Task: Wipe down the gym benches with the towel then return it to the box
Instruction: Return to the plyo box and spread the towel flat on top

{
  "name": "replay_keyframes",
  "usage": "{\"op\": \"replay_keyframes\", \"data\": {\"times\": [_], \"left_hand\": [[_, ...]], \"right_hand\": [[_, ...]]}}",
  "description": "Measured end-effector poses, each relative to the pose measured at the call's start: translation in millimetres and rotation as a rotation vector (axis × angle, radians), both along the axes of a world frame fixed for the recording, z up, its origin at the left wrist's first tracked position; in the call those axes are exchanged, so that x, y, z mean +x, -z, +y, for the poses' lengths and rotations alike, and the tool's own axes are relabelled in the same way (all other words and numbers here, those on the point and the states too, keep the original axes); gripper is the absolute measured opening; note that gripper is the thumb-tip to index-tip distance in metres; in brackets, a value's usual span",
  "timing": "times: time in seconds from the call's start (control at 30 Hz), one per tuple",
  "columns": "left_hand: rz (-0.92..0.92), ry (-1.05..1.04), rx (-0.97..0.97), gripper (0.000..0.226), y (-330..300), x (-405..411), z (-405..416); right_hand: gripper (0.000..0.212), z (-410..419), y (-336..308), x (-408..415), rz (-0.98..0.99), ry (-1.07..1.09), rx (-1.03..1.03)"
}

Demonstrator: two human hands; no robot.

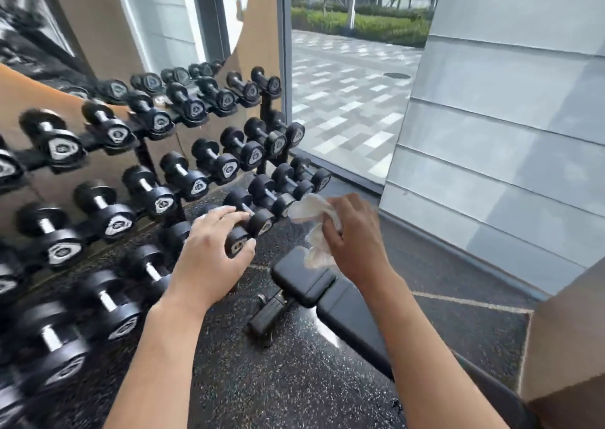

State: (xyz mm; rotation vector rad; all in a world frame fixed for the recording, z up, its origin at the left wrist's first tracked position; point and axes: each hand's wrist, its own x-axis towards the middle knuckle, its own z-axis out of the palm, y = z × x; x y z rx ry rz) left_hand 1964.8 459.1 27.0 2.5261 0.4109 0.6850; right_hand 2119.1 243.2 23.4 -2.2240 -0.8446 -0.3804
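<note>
A gym: dumbbell rack (183,153), padded bench (340,301), speckled rubber floor (262,379).

No words or numbers are showing clearly enough to read: the dumbbells (157,196) are wearing pale badges on their ends, but the marks inside those badges are looking too blurry and too small to make out.

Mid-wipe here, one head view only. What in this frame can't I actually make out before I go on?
- Box for the towel: not in the head view.
- Bench: near end runs off the bottom edge; the right forearm covers part of it.
- Towel: bunched in the right hand, so its full extent is hidden.
- Left hand: whether it touches a dumbbell is unclear.
- Dumbbell labels: blurred, unreadable.
</note>
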Motion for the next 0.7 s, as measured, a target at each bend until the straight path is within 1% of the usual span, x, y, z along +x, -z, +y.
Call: {"op": "replay_keyframes", "data": {"times": [0.13, 0.27, 0.37, 0.53, 0.7], "left_hand": [[-0.011, -0.109, 0.006, 0.046, 1.3, -43.7, 55.2], [-0.022, -0.237, -0.022, 0.054, 1.1, -86.2, 97.5], [-0.024, -0.332, -0.035, 0.048, 4.4, -115.6, 124.9], [-0.009, -0.496, -0.037, 0.045, 12.5, -156.9, 165.7], [0.023, -0.649, -0.044, 0.047, 14.5, -177.6, 202.7]], "right_hand": [[0.038, 72.2, -6.3, -24.4, 0.009, -0.113, -0.011], [0.045, 137.7, -10.2, -44.6, -0.013, -0.224, -0.031], [0.048, 187.1, -9.5, -57.5, -0.028, -0.315, -0.048], [0.038, 266.3, 1.2, -74.5, -0.028, -0.466, -0.055], [0.036, 339.5, 11.4, -83.9, -0.009, -0.631, -0.051]]}}
